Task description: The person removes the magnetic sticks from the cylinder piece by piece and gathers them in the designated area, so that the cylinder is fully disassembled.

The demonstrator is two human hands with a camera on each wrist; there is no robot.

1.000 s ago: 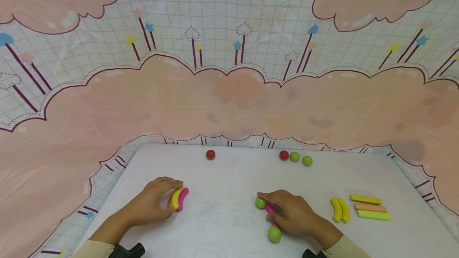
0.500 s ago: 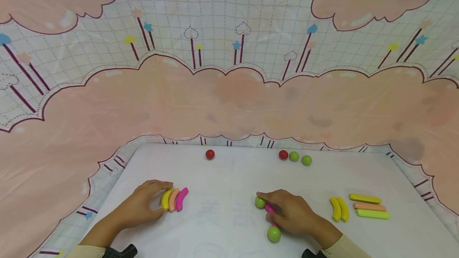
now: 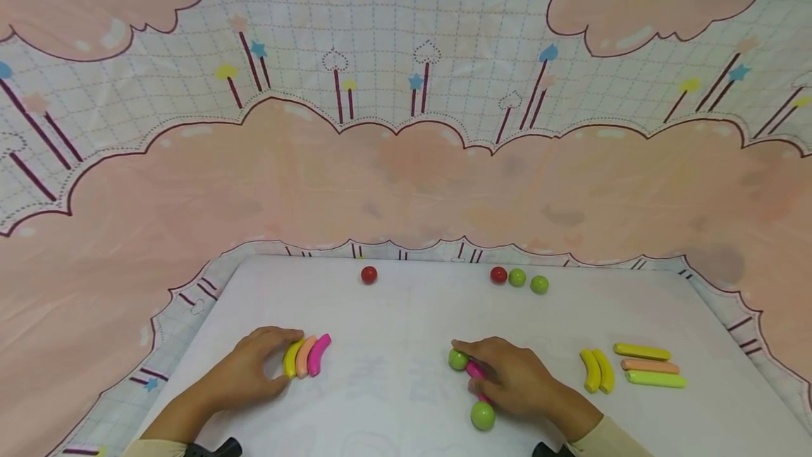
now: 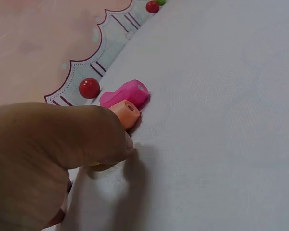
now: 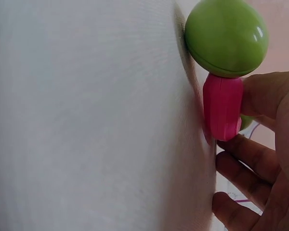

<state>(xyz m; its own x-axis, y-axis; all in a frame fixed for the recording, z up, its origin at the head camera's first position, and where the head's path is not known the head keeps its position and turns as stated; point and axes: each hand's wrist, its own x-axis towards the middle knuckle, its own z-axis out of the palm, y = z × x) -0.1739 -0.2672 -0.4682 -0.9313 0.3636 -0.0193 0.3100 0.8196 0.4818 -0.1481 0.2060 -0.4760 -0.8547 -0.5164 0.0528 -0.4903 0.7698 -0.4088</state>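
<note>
My left hand [image 3: 256, 370] pinches a curved yellow stick [image 3: 292, 357] by its two ends. Beside it lie a curved orange stick [image 3: 306, 356] and a curved pink stick [image 3: 319, 355]; holes show in their ends in the left wrist view. The yellow stick is mostly hidden there behind the thumb [image 4: 106, 134]. My right hand [image 3: 517, 377] holds a magenta stick [image 5: 223, 108] between thumb and fingers. A green ball [image 3: 482, 415] touches the stick's near end, and another green ball [image 3: 459, 360] sits at its far end under the index fingertip.
Along the back of the white board [image 3: 406, 316] are a red ball [image 3: 369, 274], a second red ball [image 3: 498, 275] and two green balls [image 3: 517, 277]. At right lie two curved yellow sticks [image 3: 599, 370] and straight yellow, orange and lime sticks [image 3: 655, 379]. A patterned cloth [image 3: 406, 182] hangs behind.
My left hand has shifted left with the yellow stick, which was up against the pink one. The orange stick, unseen before, now shows between them. My right hand stays put.
</note>
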